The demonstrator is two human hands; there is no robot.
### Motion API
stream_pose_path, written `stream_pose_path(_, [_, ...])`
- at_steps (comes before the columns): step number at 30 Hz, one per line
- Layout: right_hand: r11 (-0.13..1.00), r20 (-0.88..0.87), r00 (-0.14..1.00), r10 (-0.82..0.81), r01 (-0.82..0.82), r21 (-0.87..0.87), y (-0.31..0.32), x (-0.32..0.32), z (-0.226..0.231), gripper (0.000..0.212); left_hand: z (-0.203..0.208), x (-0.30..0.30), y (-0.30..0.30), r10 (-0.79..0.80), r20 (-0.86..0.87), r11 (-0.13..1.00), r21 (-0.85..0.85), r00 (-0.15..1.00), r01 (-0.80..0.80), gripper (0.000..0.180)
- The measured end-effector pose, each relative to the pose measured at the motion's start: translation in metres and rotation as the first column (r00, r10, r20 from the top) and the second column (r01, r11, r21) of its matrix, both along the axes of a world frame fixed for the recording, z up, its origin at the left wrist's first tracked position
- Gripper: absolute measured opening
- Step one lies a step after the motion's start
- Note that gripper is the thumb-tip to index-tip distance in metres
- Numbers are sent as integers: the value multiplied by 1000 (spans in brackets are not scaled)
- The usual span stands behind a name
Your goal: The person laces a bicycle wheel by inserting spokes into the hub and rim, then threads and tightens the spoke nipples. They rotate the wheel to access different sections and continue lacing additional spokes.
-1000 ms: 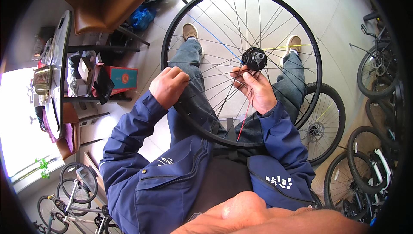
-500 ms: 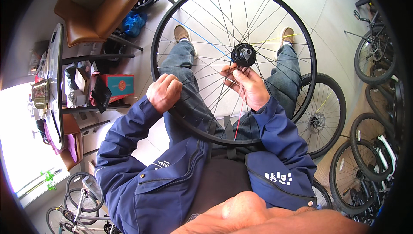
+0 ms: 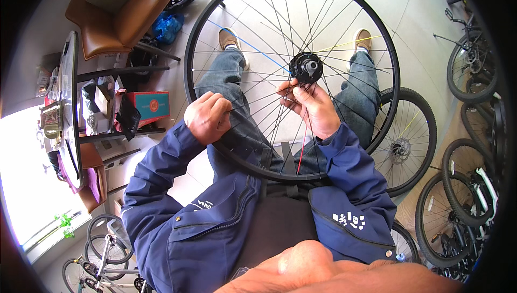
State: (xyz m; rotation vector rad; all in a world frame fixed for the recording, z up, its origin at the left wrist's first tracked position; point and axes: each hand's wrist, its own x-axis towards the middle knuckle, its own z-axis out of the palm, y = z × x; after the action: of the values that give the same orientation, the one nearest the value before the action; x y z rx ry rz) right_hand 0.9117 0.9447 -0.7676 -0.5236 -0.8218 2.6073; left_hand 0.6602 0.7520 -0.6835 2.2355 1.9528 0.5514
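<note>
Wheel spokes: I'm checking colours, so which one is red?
The red spoke running from near the right hand down to the rim; the others look black, blue or yellow.

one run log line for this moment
left hand: curled over wheel rim, grip hidden | right hand: at spokes just below hub | spokes: mostly dark, some coloured

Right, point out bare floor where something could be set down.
Pale floor lies bare between the right rim of the held wheel, the second wheel and the parked bikes. A narrow strip separates the left rim from the red-and-teal box. Crowded: the right edge, packed with bikes, and the left, with table, brown chair and that box.
</note>
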Motion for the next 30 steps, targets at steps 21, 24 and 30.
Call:
stream_pose_path(21, [980,257,966,35,-83,179,-2,3,9,14,0,37,-6,233,248,961,-208,940,-184,25])
stream_pose_path(24, [983,284,959,-20,-32,179,-7,0,9,16,-5,66,-12,293,365,955,-152,884,-254,36])
stream_pose_path(30, [979,295,950,98,-146,143,1,4,14,15,-20,69,-10,337,409,939,-81,848,-335,19])
